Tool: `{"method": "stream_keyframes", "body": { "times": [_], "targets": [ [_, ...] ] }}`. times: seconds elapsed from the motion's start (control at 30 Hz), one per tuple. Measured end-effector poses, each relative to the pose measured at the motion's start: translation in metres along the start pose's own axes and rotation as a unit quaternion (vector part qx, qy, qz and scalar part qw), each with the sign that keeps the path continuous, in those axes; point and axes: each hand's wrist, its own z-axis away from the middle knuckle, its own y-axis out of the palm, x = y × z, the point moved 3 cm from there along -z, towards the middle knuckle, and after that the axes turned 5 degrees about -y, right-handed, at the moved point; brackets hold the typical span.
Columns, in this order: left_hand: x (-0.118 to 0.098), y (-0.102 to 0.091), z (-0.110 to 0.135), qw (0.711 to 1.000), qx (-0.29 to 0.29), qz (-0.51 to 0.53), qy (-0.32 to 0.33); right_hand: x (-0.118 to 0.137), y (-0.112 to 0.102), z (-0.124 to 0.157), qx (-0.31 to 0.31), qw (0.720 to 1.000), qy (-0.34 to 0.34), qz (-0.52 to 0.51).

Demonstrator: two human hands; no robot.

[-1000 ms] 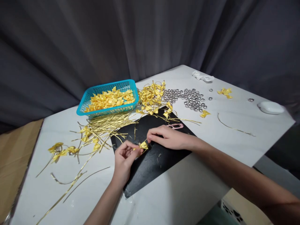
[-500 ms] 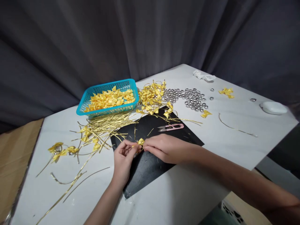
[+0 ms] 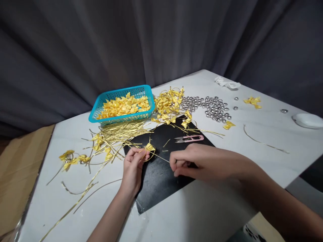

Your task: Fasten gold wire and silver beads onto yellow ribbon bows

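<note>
My left hand (image 3: 136, 163) pinches a yellow ribbon bow (image 3: 149, 147) with gold cord looped about it, over the black mat (image 3: 161, 188). From the bow a strand of gold cord (image 3: 161, 158) runs straight to my right hand (image 3: 194, 161), whose fingers are closed on its far end. Beyond my right hand, pink-handled thread snips (image 3: 190, 138) lie on the mat with short cord scraps near them. A bundle of gold cords (image 3: 123, 132) lies behind my left hand. Any bead inside the held bow is hidden.
A blue basket (image 3: 92, 116) of yellow bows stands at the back left. Finished-looking bow pieces (image 3: 169, 102) are heaped beside it, then silver beads (image 3: 215, 109). A white dish (image 3: 308, 121) and crumpled tissue (image 3: 227, 83) sit at the right. Loose cords (image 3: 83, 191) lie at left.
My right hand has moved away from my left, to the right, drawing out the cord strand between them. My left hand keeps hold of the bow. The view has shifted slightly.
</note>
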Motion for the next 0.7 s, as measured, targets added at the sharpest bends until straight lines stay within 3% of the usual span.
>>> {"method": "stream_keyframes", "body": {
  "times": [0.17, 0.33, 0.5, 0.7],
  "targets": [
    [0.000, 0.002, 0.001, 1.000, 0.010, 0.013, -0.002, -0.002, 0.006, -0.002, 0.026, 0.995, -0.032, -0.087],
    [-0.003, 0.001, 0.001, 0.999, 0.010, 0.028, -0.014, -0.001, 0.009, -0.003, 0.064, 0.965, -0.103, -0.234],
    [-0.004, 0.001, 0.001, 0.999, 0.008, 0.046, -0.019, -0.008, 0.015, -0.010, 0.012, 0.977, -0.053, -0.208],
    [-0.003, 0.002, 0.001, 0.999, 0.010, 0.032, -0.020, -0.001, 0.026, -0.016, 0.083, 0.980, -0.064, -0.169]
  ]
}}
